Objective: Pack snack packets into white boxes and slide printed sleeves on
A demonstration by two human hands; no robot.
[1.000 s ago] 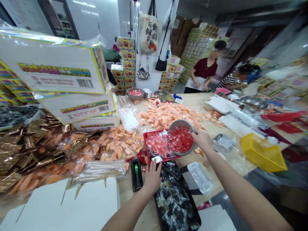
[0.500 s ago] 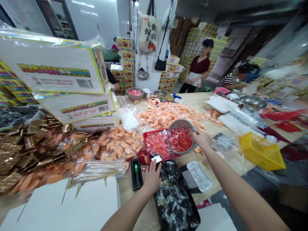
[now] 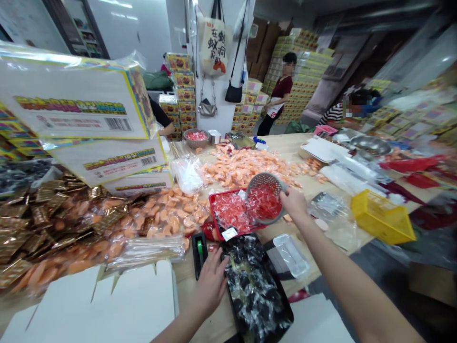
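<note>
My right hand point(image 3: 294, 204) grips the rim of a grey perforated colander point(image 3: 260, 181), which is tilted to the left over a red basket point(image 3: 213, 209). Small red packets point(image 3: 266, 202) lie in the colander, and more red packets point(image 3: 232, 212) fill the basket. My left hand point(image 3: 211, 281) rests with its fingers stretched out beside the left edge of a black tray point(image 3: 290, 318) of dark wrapped pieces. Just left of that hand stands a black tape dispenser point(image 3: 199, 252). A small white piece point(image 3: 229, 233) sits on the basket's near edge.
Orange wrapped pieces point(image 3: 243, 166) spread over the table. Bundled sticks point(image 3: 150, 251), brown packets point(image 3: 21, 209) and stacked boxes point(image 3: 82, 114) stand left. A clear container point(image 3: 291, 257) and a yellow basket point(image 3: 383, 216) lie right. Other people point(image 3: 280, 95) are behind the table.
My left hand has drawn back from the red basket's near edge, down and to the left. The colander is tipped further over the basket. A person at the back has turned and moved left.
</note>
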